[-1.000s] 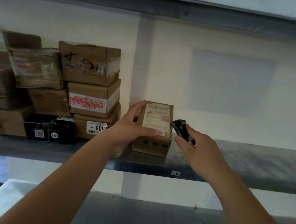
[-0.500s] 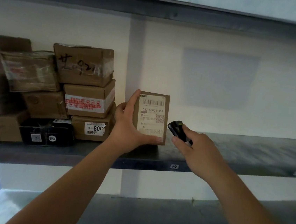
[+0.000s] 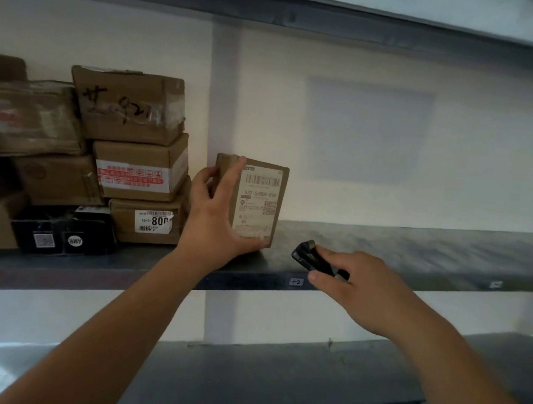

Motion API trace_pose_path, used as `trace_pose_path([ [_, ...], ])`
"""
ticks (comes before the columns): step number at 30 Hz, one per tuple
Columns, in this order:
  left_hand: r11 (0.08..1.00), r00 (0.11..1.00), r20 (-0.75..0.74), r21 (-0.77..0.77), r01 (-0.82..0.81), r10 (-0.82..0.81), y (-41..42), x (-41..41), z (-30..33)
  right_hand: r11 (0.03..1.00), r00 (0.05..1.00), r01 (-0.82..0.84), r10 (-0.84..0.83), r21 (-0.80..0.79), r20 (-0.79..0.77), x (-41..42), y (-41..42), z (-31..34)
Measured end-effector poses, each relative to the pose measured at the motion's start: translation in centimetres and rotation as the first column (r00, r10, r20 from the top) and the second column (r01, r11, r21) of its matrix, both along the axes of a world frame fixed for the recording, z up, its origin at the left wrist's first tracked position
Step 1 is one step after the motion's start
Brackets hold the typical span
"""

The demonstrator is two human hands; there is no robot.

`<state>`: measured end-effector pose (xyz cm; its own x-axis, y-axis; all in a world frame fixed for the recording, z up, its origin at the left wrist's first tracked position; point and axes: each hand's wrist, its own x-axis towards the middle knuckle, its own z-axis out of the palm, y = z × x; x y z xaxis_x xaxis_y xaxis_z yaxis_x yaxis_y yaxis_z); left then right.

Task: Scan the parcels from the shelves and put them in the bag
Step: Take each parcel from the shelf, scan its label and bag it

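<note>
A small brown cardboard parcel [image 3: 257, 201] stands upright on the grey metal shelf [image 3: 417, 254], its white barcode label facing me. My left hand [image 3: 213, 222] grips it from the left, fingers over the top corner and thumb under the bottom edge. My right hand [image 3: 358, 284] holds a small black scanner [image 3: 310, 259] just right of and below the parcel, its tip pointing up toward the label.
Several stacked cardboard parcels [image 3: 131, 161] and a black box [image 3: 64, 233] fill the left of the same shelf. A lower shelf [image 3: 272, 383] runs beneath. An upper shelf edge [image 3: 278, 12] hangs overhead. The wall is pale behind.
The parcel was tipped from leaning back to standing upright with the label facing me. My right hand with the scanner dropped lower and slightly right.
</note>
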<state>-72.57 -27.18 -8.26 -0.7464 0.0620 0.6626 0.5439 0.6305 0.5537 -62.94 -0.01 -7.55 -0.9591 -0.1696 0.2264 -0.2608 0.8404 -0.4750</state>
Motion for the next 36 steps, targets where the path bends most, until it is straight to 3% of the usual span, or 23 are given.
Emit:
trace_pose_path([
  [6,1.000,0.999,-0.034,-0.024,-0.005,0.004,-0.3,0.0,-0.7,0.996,0.997,-0.063,0.060,0.070,0.039,1.2,0.0,-0.1],
  [19,0.999,0.996,-0.091,-0.044,0.007,-0.011,-0.5,0.0,-1.7,0.993,0.999,-0.021,0.016,0.119,0.045,3.5,0.3,-0.8],
  [23,0.999,0.996,-0.081,-0.027,0.031,-0.033,-0.6,0.3,-1.6,0.998,0.999,-0.021,0.018,0.059,0.046,4.0,0.7,-1.1],
  [28,0.973,0.982,-0.056,0.134,0.189,-0.183,0.2,2.7,-1.5,0.999,1.000,0.013,-0.013,-0.035,0.011,4.2,1.0,-2.0],
  [36,0.944,0.957,-0.090,0.163,0.286,-0.274,4.0,7.2,-2.2,0.975,0.987,0.129,-0.145,-0.183,-0.074,5.4,1.7,-4.2],
])
